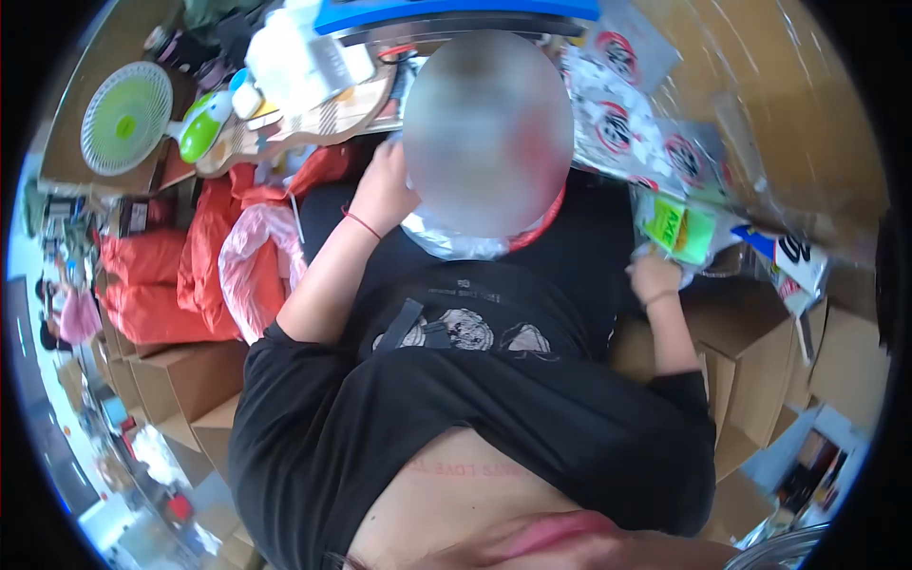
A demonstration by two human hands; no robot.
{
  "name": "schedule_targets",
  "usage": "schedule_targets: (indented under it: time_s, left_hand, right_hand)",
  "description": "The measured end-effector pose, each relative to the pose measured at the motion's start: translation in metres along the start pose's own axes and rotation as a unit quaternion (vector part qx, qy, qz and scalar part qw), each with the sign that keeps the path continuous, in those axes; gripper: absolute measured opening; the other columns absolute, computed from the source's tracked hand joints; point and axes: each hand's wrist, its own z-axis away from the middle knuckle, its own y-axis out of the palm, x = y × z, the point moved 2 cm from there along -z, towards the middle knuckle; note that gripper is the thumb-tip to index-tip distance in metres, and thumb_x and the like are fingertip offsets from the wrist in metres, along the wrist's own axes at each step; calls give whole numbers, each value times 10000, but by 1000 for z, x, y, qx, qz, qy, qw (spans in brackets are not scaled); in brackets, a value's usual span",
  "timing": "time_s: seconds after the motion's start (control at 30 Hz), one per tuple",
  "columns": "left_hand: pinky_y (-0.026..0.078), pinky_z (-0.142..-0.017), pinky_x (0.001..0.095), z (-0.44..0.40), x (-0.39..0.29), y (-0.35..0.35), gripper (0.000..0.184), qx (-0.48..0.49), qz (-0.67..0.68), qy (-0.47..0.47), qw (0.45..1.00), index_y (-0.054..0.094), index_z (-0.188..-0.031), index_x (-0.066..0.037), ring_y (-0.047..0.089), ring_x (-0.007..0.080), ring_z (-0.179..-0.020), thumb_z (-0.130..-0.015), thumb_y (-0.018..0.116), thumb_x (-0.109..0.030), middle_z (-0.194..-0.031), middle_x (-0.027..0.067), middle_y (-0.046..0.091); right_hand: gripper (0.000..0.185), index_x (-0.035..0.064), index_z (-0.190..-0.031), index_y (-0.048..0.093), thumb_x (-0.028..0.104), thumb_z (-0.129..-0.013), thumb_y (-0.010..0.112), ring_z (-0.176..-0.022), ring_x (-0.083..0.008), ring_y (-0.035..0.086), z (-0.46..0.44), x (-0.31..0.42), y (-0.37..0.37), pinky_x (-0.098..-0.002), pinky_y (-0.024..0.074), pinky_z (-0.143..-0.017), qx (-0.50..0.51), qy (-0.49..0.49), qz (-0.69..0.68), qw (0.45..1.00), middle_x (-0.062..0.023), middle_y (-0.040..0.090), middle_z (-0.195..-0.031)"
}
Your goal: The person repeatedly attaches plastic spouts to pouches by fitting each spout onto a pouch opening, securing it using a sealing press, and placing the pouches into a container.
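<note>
A blurred oval patch hides most of what is in front of me. Below it a shiny silver and red plastic bag (pixel 456 239) shows over my lap. My left hand (pixel 385 187) is at the left edge of that patch, fingers curled; whatever they hold is hidden. Out to the right, my right hand (pixel 655 275) is closed, low beside a bright yellow-green packet (pixel 679 231) and crumpled clear plastic. What lies inside its fingers cannot be made out.
A green and white fan (pixel 126 119) stands on the left near a wavy-edged board (pixel 313 122). Red plastic bags (pixel 157 285) and cardboard boxes (pixel 185 385) fill the left. Printed plastic bags (pixel 617 119) lie at upper right, with open cartons (pixel 760 370) below. A blue-edged object (pixel 456 13) is at the top.
</note>
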Motion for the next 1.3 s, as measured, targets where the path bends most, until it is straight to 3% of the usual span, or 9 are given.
schedule_targets:
  time_s: [0.17,0.33,0.5,0.6,0.67,0.77,1.03,1.1,1.3]
  left_hand:
    - [358,-1090,492,-45,51,-56,696,-320,-142,-29,936,413,-1440,-36,369,468,-1355,-907,654,-414,-1429,304,417]
    - [260,-1145,535,-47,117,-22,707,-107,-320,-37,941,419,-1484,-171,258,380,-1463,-924,520,-590,-1549,208,331]
    - [469,-899,434,-13,90,-30,353,-124,-222,54,966,589,-1220,-96,585,334,-1085,-876,643,-150,-1183,124,627]
    - [520,-797,301,-5,93,-29,204,-110,224,-117,961,669,-1106,-23,666,161,-870,-1015,527,-138,-953,61,704]
    - [505,-783,248,-2,83,-12,207,-87,507,-141,846,678,-1058,-7,635,86,-828,-1028,535,-154,-935,29,698]
    - [509,-740,225,-1,36,-15,116,8,486,-111,867,687,-1013,14,626,73,-783,-923,663,-55,-888,1,690]
    - [511,-703,217,-3,-22,-1,140,84,465,-79,878,712,-1020,3,614,39,-758,-907,685,-75,-857,-1,698]
    - [507,-727,210,-1,-34,-1,177,166,624,-154,748,700,-1052,8,619,45,-778,-955,662,-135,-878,5,698]
    - [528,-764,223,6,-56,11,265,243,689,-154,665,666,-1141,-8,655,67,-850,-983,630,-219,-1000,29,715]
  right_hand:
    - [247,73,-919,629,319,-897,647,-777,-376,640,40,125,-95,-465,502,-650,-177,-193,-257,930,-146,647,-806]
    - [323,18,-1099,514,181,-874,678,-916,-376,609,-13,195,-94,-431,507,-780,-191,-259,-346,882,-187,588,-953]
    - [291,-9,-1180,546,8,-893,588,-1010,-337,617,-26,193,-92,-383,502,-872,-87,-379,-422,819,-190,599,-1064]
    - [302,18,-1209,624,19,-908,600,-1086,-293,620,-12,187,-125,-356,499,-896,34,-330,-501,799,-159,634,-1104]
    - [310,34,-1221,635,39,-913,615,-1046,-238,639,-7,189,-132,-322,505,-873,209,-240,-696,644,-106,652,-1093]
    - [258,44,-1215,656,108,-971,598,-997,-176,626,-14,185,-176,-263,481,-867,-197,-437,-463,745,-74,640,-1101]
    - [176,-14,-1031,659,69,-890,724,-849,-98,619,-37,189,-238,-245,502,-775,-225,-354,-560,715,-29,678,-934]
    - [118,-21,-986,681,77,-921,684,-816,-98,604,-40,192,-240,-250,489,-745,-244,-363,-508,742,-20,680,-919]
    - [261,-4,-1151,651,196,-1024,543,-858,-133,610,-42,170,-241,-262,479,-820,-110,-414,-487,761,-57,695,-960]
